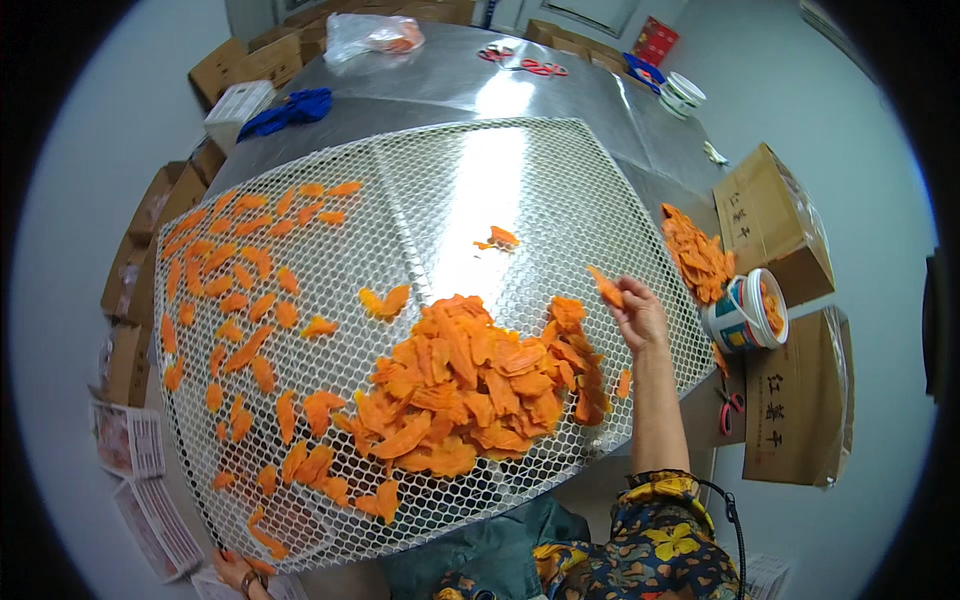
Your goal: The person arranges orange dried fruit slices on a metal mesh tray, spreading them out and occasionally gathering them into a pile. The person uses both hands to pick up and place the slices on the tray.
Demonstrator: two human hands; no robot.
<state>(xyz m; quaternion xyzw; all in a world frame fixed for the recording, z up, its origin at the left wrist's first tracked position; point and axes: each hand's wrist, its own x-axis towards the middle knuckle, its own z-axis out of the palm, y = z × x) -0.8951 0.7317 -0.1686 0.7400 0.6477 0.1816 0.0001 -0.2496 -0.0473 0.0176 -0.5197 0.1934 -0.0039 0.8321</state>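
Between the fingers of my right hand [641, 311] is an orange dried sweet potato slice [604, 287], held above the right side of a white mesh tray [570, 172]. A large heap of such slices [465, 382] lies on the tray's near middle, with a smaller row [576, 352] along its right side. Separate slices [255, 262] are spread over the tray's left part. My left hand [232, 570] is at the tray's near left corner, beside one slice [260, 565]. The rim partly hides its fingers, so their grip is unclear.
The tray rests on a steel table [420, 75], overhanging its near side. To the right are another slice pile [694, 251], a white bucket [739, 315], scissors [727, 412] and cardboard boxes [795, 405]. Farther back lie red-handled scissors [525, 64], a plastic bag [367, 34] and blue gloves [289, 112].
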